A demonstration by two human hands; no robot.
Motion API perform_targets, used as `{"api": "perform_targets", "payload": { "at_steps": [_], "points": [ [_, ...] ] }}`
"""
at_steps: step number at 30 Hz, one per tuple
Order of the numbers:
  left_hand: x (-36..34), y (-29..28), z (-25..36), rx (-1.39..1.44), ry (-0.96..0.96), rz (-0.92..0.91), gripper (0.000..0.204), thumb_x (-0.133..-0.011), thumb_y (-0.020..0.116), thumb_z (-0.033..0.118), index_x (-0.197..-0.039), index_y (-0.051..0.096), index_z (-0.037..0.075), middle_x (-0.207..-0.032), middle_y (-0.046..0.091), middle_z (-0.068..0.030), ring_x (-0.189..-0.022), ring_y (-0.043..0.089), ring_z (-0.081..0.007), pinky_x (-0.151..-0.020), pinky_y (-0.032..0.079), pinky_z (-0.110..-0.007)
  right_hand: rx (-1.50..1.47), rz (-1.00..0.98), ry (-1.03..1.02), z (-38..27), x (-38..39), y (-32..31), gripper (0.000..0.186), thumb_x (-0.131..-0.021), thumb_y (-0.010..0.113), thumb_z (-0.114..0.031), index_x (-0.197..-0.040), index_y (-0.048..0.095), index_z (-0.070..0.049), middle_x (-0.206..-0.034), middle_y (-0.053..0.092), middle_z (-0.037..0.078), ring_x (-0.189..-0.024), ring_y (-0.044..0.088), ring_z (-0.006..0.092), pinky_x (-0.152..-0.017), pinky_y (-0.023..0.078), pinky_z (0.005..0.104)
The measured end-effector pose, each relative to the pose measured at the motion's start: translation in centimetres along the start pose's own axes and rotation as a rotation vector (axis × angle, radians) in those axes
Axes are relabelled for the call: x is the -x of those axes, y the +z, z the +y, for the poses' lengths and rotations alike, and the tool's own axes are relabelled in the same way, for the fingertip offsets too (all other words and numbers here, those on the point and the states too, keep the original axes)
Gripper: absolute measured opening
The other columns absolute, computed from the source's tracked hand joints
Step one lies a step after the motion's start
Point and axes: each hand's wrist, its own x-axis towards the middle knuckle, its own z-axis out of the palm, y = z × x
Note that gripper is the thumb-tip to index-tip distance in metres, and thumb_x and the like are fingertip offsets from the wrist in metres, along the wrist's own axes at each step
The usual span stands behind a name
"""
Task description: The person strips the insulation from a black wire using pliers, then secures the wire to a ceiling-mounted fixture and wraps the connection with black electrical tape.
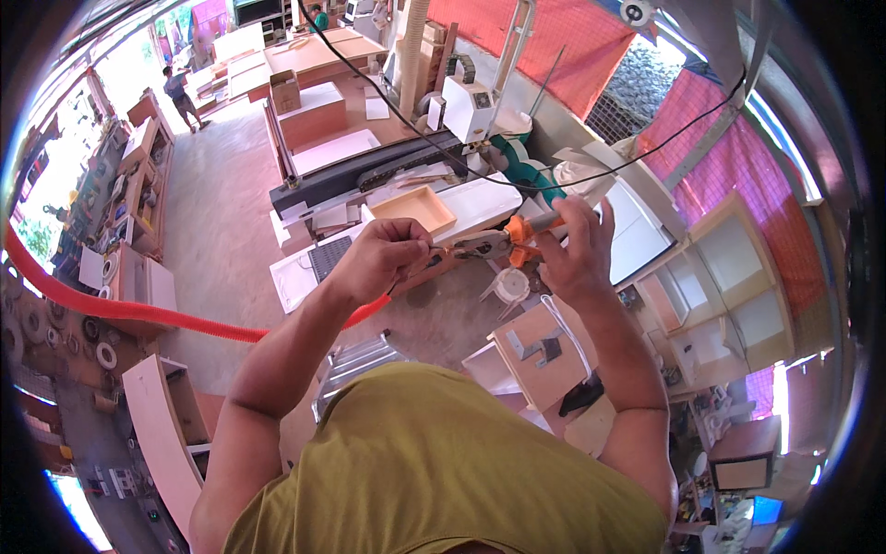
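Observation:
My right hand [577,247] holds pliers [484,245] by their orange-and-grey handles, with some fingers raised off the grip. The metal jaws point left toward my left hand [386,257]. Its fingers are closed in a pinch on a thin wire [439,251], whose short end reaches the tip of the jaws. Whether the jaws grip that end is too small to tell. Below my left hand, an orange corrugated hose [185,319] comes in from the left, passes behind my left forearm and ends near a thin dark strand.
A black cable [406,120] hangs across the upper view. Beneath my hands stand a metal ladder [360,362], a white stool [506,288] and a worktable with a wooden tray [413,214]. Wooden cabinets [724,286] stand right. Far left, a person [177,94] stands on the floor.

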Motion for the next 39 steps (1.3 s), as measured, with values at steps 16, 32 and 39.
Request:
{"api": "perform_targets", "payload": {
  "at_steps": [16, 32, 39],
  "points": [
    [-4.0, 7.0, 5.4, -0.511, 0.738, 0.294, 0.003, -0.095, 0.065, 0.003, -0.096, 0.067, 0.001, -0.078, 0.061, 0.0034, -0.073, 0.052, -0.0031, -0.066, 0.045, -0.022, -0.188, 0.131, 0.505, 1.9, 4.3, 0.0, 0.033, -0.068, 0.073, -0.002, -0.1, 0.067, -0.006, -0.119, 0.054, 0.016, -0.112, 0.056, 0.0337, -0.093, 0.045, 0.0457],
    [-12.5, 17.2, 15.7, -0.402, 1.216, 0.172, 0.011, -0.093, 0.064, 0.008, -0.102, 0.062, 0.004, -0.069, 0.058, 0.0006, -0.061, 0.05, -0.0049, -0.056, 0.043, -0.026, -0.142, 0.366, 0.724, 5.0, 4.9, -4.8, 0.052, -0.071, 0.06, 0.011, -0.122, 0.065, -0.001, -0.11, 0.057, 0.018, -0.1, 0.062, 0.0349, -0.084, 0.053, 0.0403],
    [-14.8, 18.8, 15.6, -0.386, 1.292, 0.2, 0.008, -0.091, 0.066, 0.01, -0.096, 0.063, 0.005, -0.066, 0.061, -0.0017, -0.06, 0.054, -0.007, -0.057, 0.046, -0.027, -0.074, 0.392, 0.711, 6.9, 3.2, -7.1, 0.051, -0.073, 0.058, 0.007, -0.123, 0.065, -0.003, -0.111, 0.057, 0.018, -0.1, 0.062, 0.0361, -0.086, 0.053, 0.0418]
  ]
}}
